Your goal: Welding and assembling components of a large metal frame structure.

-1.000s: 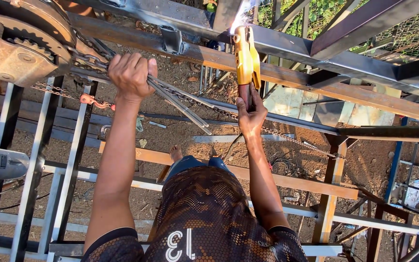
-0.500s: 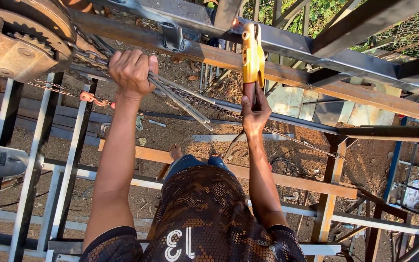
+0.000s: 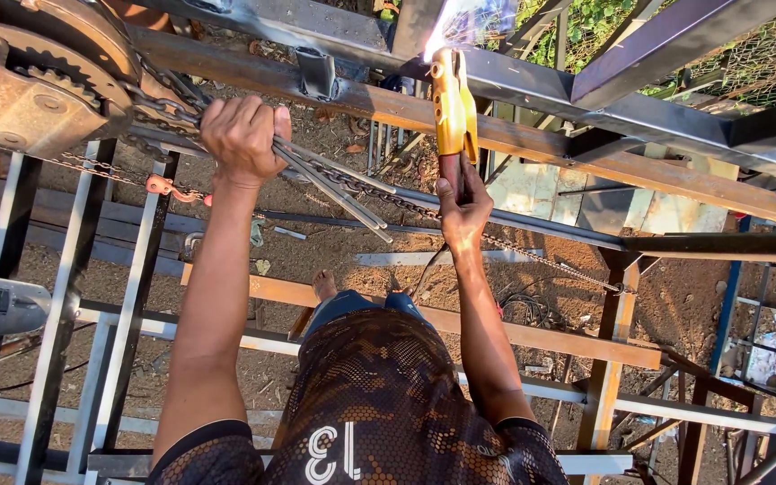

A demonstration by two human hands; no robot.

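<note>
Right hand (image 3: 462, 199) fingers clamped on yellow electrode holder (image 3: 454, 108); left hand (image 3: 242, 136) fingers closed around welding rods (image 3: 343, 184).

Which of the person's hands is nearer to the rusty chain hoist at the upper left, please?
Left. The left hand grips thin rods just right of the chain hoist; the right hand holds the yellow electrode holder farther right.

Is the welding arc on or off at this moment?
On. A bright white glare flares at the tip of the yellow electrode holder in the right hand, against the steel beam.
</note>
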